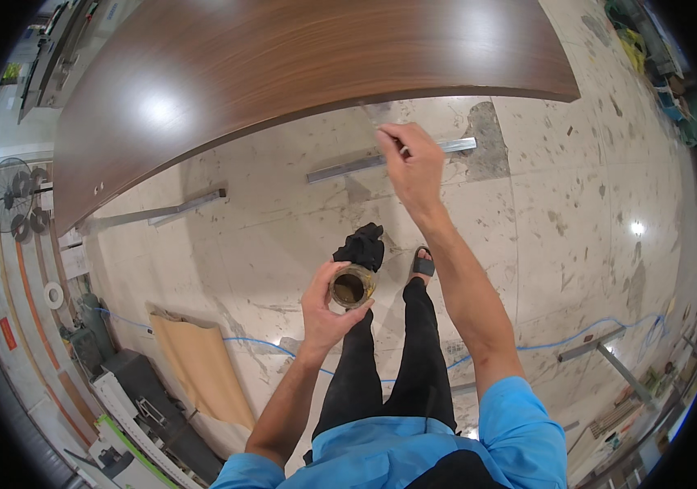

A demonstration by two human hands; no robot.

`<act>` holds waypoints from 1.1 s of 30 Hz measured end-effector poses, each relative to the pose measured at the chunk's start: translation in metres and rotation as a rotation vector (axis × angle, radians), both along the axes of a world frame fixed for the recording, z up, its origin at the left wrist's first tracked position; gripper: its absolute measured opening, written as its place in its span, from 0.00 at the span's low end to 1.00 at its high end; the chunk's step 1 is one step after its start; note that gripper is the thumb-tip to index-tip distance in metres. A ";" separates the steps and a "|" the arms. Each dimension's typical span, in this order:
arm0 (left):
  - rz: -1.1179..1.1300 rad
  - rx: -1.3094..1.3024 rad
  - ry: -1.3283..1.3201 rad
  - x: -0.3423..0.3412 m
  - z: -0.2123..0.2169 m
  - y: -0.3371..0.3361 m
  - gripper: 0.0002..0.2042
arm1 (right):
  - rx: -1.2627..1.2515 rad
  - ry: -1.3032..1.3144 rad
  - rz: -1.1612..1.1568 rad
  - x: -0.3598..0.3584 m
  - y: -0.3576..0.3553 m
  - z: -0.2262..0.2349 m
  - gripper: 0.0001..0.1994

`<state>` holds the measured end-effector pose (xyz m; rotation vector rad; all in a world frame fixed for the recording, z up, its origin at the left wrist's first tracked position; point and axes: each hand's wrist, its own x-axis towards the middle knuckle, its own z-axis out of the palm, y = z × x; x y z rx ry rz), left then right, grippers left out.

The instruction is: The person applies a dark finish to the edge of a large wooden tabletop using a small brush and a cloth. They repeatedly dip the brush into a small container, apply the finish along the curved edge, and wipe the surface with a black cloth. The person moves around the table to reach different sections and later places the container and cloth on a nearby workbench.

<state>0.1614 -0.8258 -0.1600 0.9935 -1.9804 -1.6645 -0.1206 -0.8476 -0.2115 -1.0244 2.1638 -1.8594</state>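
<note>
One jar (pixel 370 285) of seemingly brown liquid (pixel 348 288)

The body is dressed in a bright sky-blue short-sleeved shirt (pixel 381 450) of soft, lightly creased cloth, spread across the bottom of the frame. Its loose right sleeve (pixel 521 424), at the lower right, falls in broad folds and ends near the elbow; the matching left sleeve (pixel 249 471) is partly cut off by the bottom edge. A rounded matte-black patch (pixel 461 473), of unclear kind, overlaps the shirt at bottom centre-right. Slim, plain black trousers (pixel 426 350) narrow from the shirt's hem toward the ankles. At the centre of the frame, one foot wears a dark grey open-toed slide sandal (pixel 423 266) with a broad strap. Both forearms are bare.
</note>
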 end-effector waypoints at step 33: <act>0.297 -0.147 0.004 0.143 -0.018 -0.139 0.33 | 0.298 0.160 0.521 0.197 -0.060 0.119 0.04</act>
